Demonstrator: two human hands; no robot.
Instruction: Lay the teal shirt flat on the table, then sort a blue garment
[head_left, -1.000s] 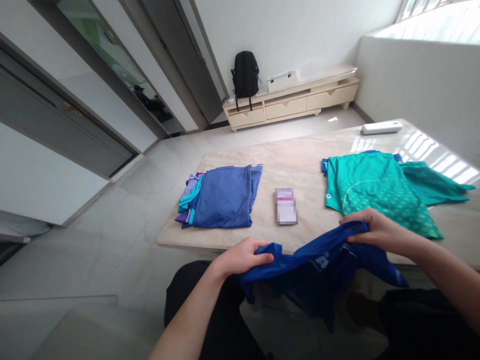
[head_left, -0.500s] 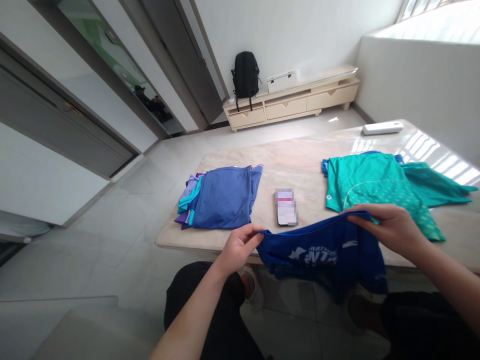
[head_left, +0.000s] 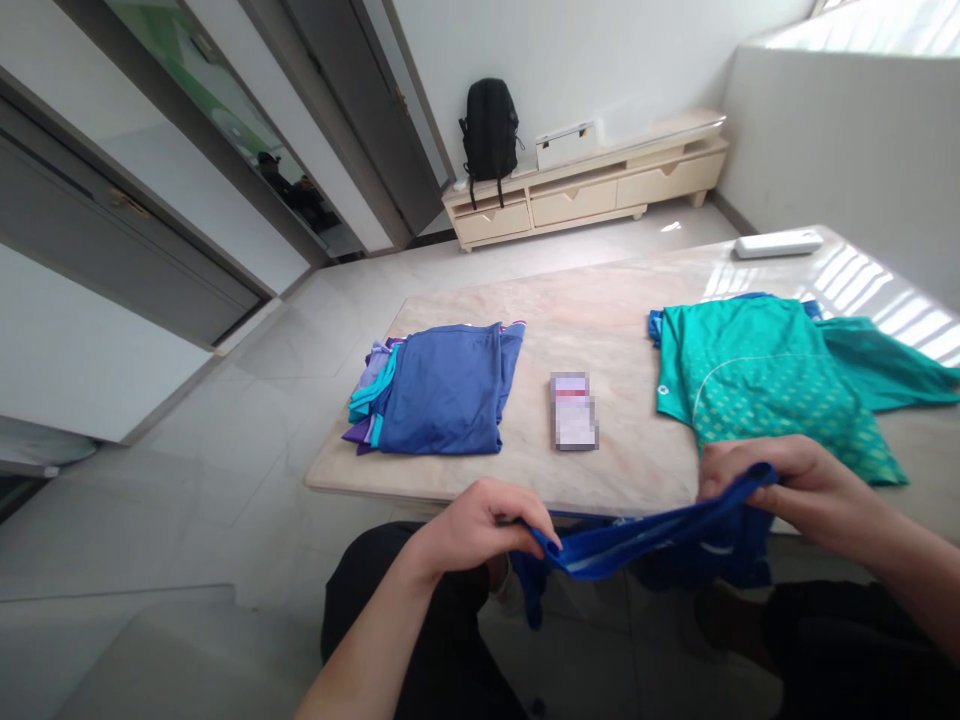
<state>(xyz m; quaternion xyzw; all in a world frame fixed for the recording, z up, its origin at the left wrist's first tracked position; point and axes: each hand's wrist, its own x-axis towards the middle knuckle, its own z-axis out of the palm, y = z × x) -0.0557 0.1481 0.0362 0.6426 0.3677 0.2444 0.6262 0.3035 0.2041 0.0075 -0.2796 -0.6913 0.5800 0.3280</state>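
A blue sports shirt [head_left: 622,548] hangs at the front edge of the marble-topped table [head_left: 600,300]. My left hand [head_left: 484,525] pinches one end of its upper edge, and my right hand [head_left: 799,485] grips the other end, so that edge sags between them. The rest of the cloth droops below, partly in shadow. Past my left hand lies a stack of folded clothes with a dark blue garment [head_left: 442,390] on top. A green patterned shirt [head_left: 757,370] is spread beyond my right hand, over some blue cloth.
A phone [head_left: 574,412] with a blurred screen lies between the two clothes piles. On the far right of the table is a white oblong object [head_left: 778,244]. A low cabinet [head_left: 574,207] by the wall carries a black backpack [head_left: 490,130] and a white box [head_left: 564,147].
Both hands have come down and nearer to me with the shirt. Its white-printed face, plain to see before, has tipped away, and the upper edge now looks rolled or folded.
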